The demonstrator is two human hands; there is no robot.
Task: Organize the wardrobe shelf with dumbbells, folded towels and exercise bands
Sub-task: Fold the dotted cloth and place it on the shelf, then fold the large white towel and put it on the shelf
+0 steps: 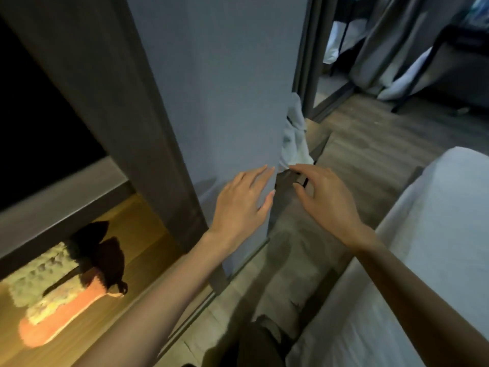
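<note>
Left arm: the forearm enters from the lower edge and runs up and to the right. The left hand (240, 205) lies palm-down on the face of the grey-blue wardrobe door (219, 88), near that door's right edge. The fingers are straight and slightly spread, and the fingertips reach the edge. This hand is flat and holds nothing.

Right arm: the forearm enters from the lower right corner and runs up and to the left. The right hand (325, 200) is held in the air just right of the door edge, back of the hand upward. The fingers are loosely curved and the thumb stands apart below them, with a visible gap between thumb and fingers. This hand grips nothing.

A bunched white towel (293, 136) protrudes from behind the door's right edge, above both hands. Its lower end hangs just beside the right hand's fingertips (292, 168); whether they touch it cannot be told. The left hand is apart from it, on the front of the door.

Left of the door, past a dark frame post (119, 102), a warmly lit wooden shelf (137, 226) carries a cream towel (37, 279) lying on an orange towel (66, 316). A black item (103, 255) of unclear kind rests partly on both. These lie well apart from both hands.

A white bed (436, 247) stands at the right on the wood floor (370, 144). Grey curtains (397, 41) hang at the upper right.
</note>
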